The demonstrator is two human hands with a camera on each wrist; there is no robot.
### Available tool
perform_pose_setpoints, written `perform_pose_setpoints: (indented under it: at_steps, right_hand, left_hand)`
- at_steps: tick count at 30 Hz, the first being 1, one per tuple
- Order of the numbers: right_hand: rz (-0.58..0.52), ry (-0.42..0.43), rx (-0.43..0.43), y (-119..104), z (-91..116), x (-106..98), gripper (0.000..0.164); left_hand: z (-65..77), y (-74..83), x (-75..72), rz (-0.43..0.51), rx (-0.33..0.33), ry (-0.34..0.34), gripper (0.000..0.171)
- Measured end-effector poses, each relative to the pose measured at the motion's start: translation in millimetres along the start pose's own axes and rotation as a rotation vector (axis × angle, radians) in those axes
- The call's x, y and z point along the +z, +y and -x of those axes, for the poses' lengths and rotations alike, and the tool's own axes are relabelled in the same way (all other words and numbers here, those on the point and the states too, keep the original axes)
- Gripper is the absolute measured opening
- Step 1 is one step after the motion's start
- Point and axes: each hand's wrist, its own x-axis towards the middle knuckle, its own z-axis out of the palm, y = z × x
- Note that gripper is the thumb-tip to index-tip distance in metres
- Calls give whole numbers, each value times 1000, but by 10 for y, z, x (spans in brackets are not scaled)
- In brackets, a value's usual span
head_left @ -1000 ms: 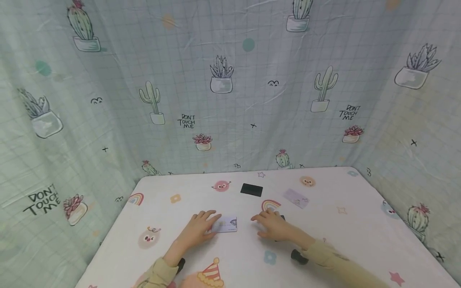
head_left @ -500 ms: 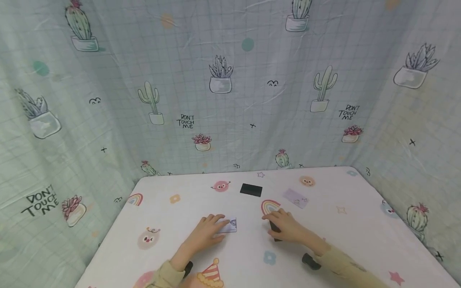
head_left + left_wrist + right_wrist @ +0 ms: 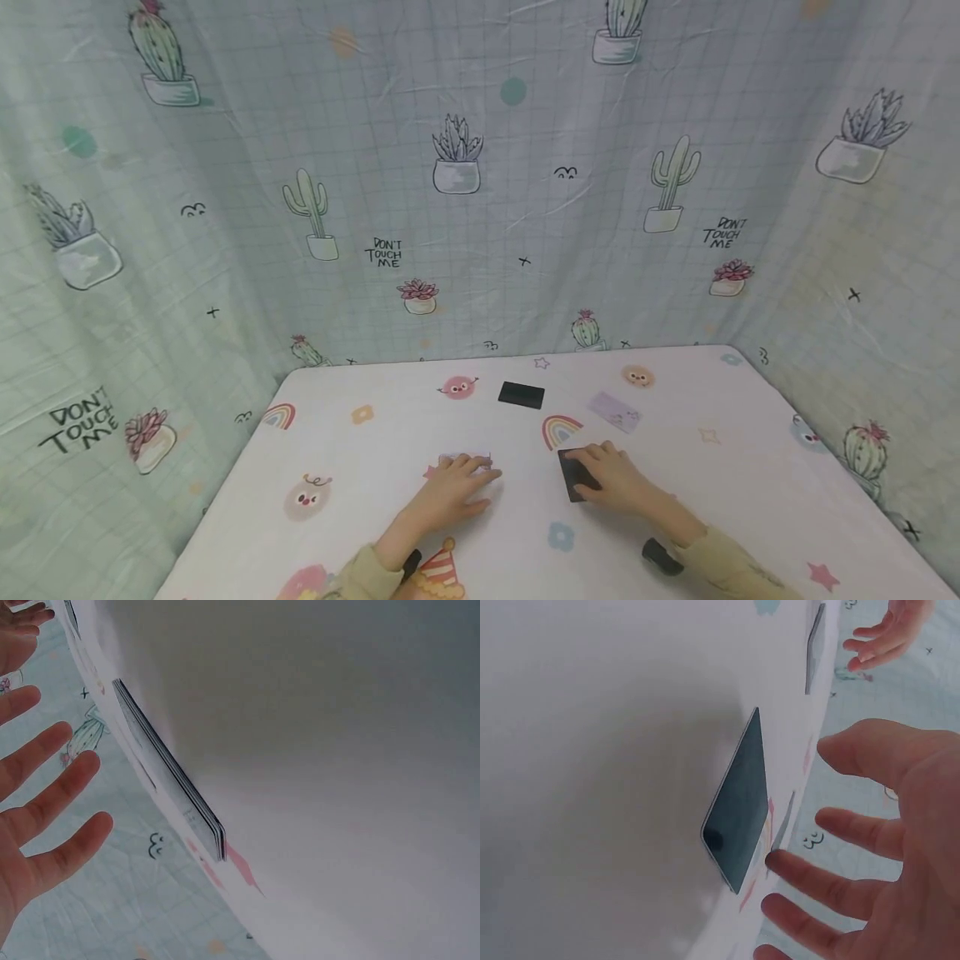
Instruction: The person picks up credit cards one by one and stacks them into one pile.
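Fingers spread, my left hand [image 3: 450, 492] is over a stack of pale printed cards [image 3: 450, 457] and hides most of it in the head view. The left wrist view shows the cards [image 3: 171, 776] piled flat on the table, with a gap between them and my fingers [image 3: 71, 776]. My right hand [image 3: 617, 480] hovers over a flat black card-like rectangle [image 3: 573, 477], partly covering it. In the right wrist view this black rectangle [image 3: 739, 806] lies on the table, and my loosely spread fingers [image 3: 840, 889] are apart from it. Neither hand holds anything.
Farther back on the white patterned table [image 3: 352, 467] lie another black rectangle [image 3: 521, 395] and, to its right, a pale purple card [image 3: 615, 412]. Black bands [image 3: 662, 557] are at the wrists. A cactus-print curtain [image 3: 495, 292] surrounds the table's back and sides.
My left hand has moved right over the pale cards, covering more of them. My right hand has shifted right, exposing more of the near black rectangle. The cards seem to stay put.
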Motion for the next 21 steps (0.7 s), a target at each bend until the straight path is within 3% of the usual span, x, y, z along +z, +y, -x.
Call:
perform_pose_setpoints:
  at_steps: [7, 12, 21]
  right_hand:
    - [98, 39, 19, -6, 48, 20, 47]
    - [131, 58, 54, -50, 77, 9, 47]
    - [258, 49, 119, -44, 115, 95, 60]
  left_hand:
    - [-145, 152, 48, -6, 90, -17, 38]
    - [-260, 222, 65, -8, 110, -49, 39]
    - [-535, 252, 160, -81, 151, -27, 39]
